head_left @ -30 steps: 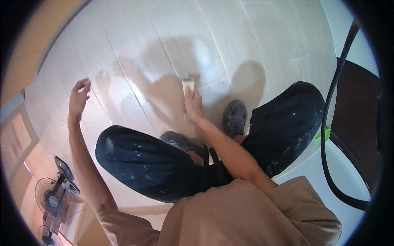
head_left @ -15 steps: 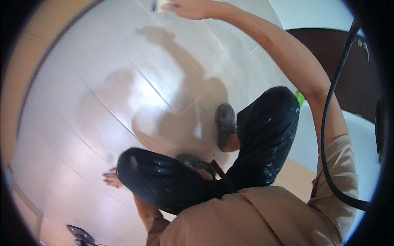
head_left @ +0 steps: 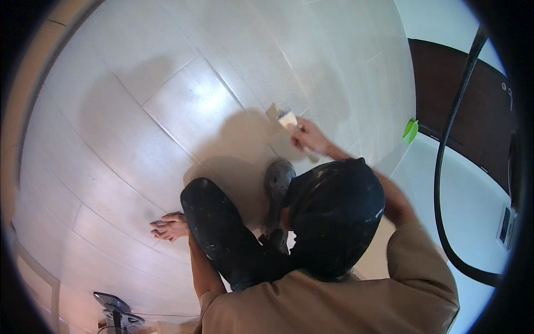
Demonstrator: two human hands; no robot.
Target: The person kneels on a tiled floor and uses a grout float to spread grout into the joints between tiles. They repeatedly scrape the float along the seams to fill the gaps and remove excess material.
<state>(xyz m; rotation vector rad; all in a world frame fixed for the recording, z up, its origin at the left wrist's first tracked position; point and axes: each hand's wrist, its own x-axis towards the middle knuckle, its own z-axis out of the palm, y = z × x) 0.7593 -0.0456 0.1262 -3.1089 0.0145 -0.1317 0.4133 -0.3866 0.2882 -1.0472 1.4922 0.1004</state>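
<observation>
I squat on a pale tiled floor [head_left: 167, 106] in dark, paint-flecked trousers [head_left: 334, 206]. My right hand [head_left: 311, 138] grips the handle of a small paintbrush [head_left: 287, 118], whose light bristles touch the floor just beyond a grey shoe [head_left: 278, 177]. My left hand [head_left: 168, 227] rests flat on the floor beside my left knee, fingers spread, holding nothing.
A dark brown door [head_left: 461, 106] stands at the right, with a green piece of tape [head_left: 410, 129] at its lower edge. A black cable [head_left: 445, 167] loops down the right side. A fan base [head_left: 117, 309] stands at the lower left. A white wall [head_left: 478, 222] runs below the door.
My right hand has come back from a far reach and now holds the brush close to my shoe. My left hand stays planted on the floor by my knee. My head has turned.
</observation>
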